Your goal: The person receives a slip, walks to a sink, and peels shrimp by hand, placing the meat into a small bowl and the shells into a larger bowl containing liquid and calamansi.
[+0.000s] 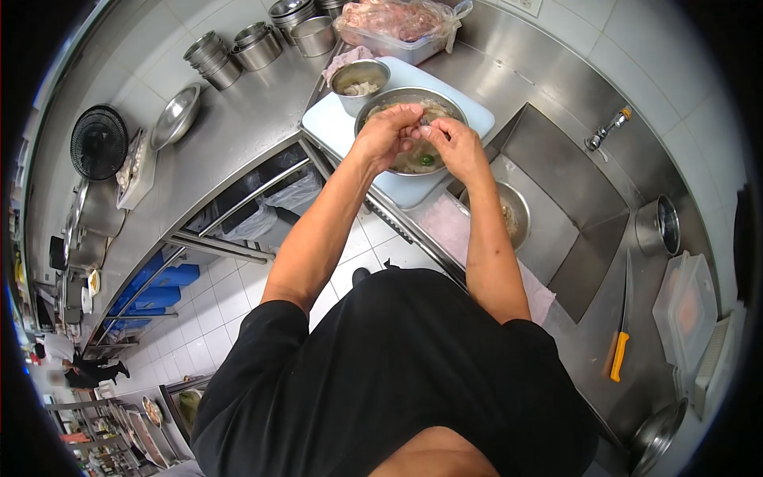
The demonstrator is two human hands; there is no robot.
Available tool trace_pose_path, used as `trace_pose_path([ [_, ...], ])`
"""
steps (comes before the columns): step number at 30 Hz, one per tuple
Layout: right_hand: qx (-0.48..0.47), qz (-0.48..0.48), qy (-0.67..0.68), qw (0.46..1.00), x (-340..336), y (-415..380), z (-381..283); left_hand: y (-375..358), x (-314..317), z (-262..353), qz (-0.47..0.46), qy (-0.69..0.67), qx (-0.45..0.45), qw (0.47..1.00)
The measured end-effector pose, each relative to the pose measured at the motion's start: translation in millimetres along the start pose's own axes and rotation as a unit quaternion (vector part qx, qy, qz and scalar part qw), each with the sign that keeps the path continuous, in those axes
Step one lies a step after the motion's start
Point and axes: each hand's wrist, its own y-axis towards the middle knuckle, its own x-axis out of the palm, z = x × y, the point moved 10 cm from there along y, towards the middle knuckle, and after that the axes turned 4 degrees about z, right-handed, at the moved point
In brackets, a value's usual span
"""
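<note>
My left hand (388, 137) and my right hand (456, 146) meet above a steel bowl (456, 104). Fingertips of both are closed in a pinch around something small and greyish that I cannot make out. Cloudy liquid with pale pieces fills the bowl, and a round green item (427, 160) shows near its front side. Just behind and to the left stands a smaller steel pot (355, 103) containing whitish pieces. Both vessels rest on a pale blue cutting board (475, 111).
A sink (556, 222) lies to the right, with another steel bowl (520, 215) in it. An orange-handled knife (620, 354) lies on the right counter. Behind the board sits a tub of bagged raw meat (401, 22). Steel containers (258, 49) line the back left. A person (79, 362) is far left.
</note>
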Motion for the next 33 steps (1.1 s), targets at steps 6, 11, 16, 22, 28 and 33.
trace_pose_path([
  [6, 0.033, 0.040, -0.014, 0.999, -26, -6, 0, 20, -27, 23, 0.071, 0.004, 0.036, 0.997],
  [11, 0.167, 0.141, 0.038, 0.975, -87, -43, 91, 59, -97, 98, 0.191, 0.287, 0.118, 0.931],
  [16, 0.194, 0.068, -0.220, 0.953, -109, -85, 185, 55, -47, 114, 0.107, 0.645, 0.219, 0.724],
  [22, 0.267, 0.013, -0.326, 0.907, -111, -88, 208, 72, -6, 4, 0.018, 0.832, 0.265, 0.487],
  [28, 0.279, 0.032, -0.328, 0.902, -122, -62, 120, 69, -2, 10, 0.025, 0.794, 0.242, 0.558],
  [33, 0.008, 0.126, -0.263, 0.956, -101, -24, 45, 55, 1, 39, -0.006, 0.700, 0.240, 0.673],
])
